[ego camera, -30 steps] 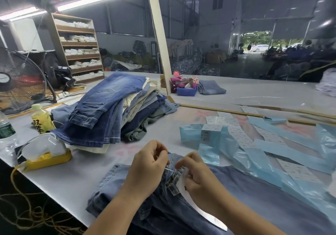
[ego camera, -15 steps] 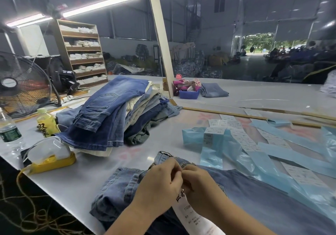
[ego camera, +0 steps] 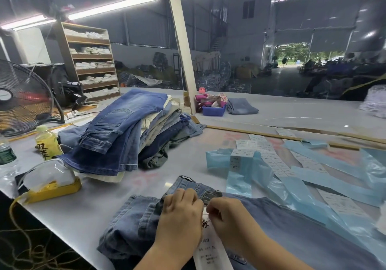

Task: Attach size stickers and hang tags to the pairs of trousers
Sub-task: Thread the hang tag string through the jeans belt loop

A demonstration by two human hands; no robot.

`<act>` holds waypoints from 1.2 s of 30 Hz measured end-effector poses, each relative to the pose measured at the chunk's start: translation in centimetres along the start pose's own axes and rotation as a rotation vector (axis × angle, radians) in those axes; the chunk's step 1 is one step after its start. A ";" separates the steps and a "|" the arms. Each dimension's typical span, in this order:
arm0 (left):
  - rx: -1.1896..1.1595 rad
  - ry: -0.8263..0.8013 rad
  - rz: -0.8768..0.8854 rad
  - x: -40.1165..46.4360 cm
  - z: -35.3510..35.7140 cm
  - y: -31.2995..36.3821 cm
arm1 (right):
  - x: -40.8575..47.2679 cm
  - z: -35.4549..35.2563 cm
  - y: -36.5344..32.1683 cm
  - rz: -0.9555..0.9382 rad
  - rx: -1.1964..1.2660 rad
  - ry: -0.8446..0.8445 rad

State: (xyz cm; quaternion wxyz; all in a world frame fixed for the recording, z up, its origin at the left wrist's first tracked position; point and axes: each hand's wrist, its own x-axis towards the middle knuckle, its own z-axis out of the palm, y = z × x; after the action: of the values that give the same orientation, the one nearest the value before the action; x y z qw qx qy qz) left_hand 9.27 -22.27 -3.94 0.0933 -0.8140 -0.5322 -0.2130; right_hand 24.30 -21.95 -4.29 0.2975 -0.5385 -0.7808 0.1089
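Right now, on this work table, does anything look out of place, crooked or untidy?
Mostly the light blue plastic sticker strips on the right: they lie crossed and crumpled over each other, not in a neat row. The tall pile of folded denim trousers leans, with edges fanned out. Both hands work at the waistband of the blue jeans normally.

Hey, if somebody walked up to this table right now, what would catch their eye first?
Probably the two hands, left hand and right hand, close together at the waistband of the jeans at the near edge, with a white hang tag hanging between them. Next, the tall pile of folded trousers left of centre, and the blue sticker strips spread out on the right.
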 end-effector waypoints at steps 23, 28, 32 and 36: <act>-0.367 0.015 0.016 0.8 1.5 -1.2 | 1.3 -0.6 -0.4 0.513 0.989 -0.089; -0.482 0.038 -0.004 0.7 1.1 -1.9 | 1.5 -0.7 -0.7 0.555 1.148 -0.113; -0.482 0.007 -0.004 0.6 1.0 -2.3 | 1.8 -0.3 -0.6 0.554 1.121 -0.076; -0.501 -0.015 -0.015 0.6 0.9 -2.5 | 1.9 -0.2 -0.6 0.540 1.124 -0.072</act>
State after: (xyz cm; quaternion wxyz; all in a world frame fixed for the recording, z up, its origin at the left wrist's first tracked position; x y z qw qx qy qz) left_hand 7.41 -20.44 -4.65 -0.1168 -0.8093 -0.4697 -0.3328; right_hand 23.46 -20.52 -3.15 0.4709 -0.4740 -0.4499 0.5925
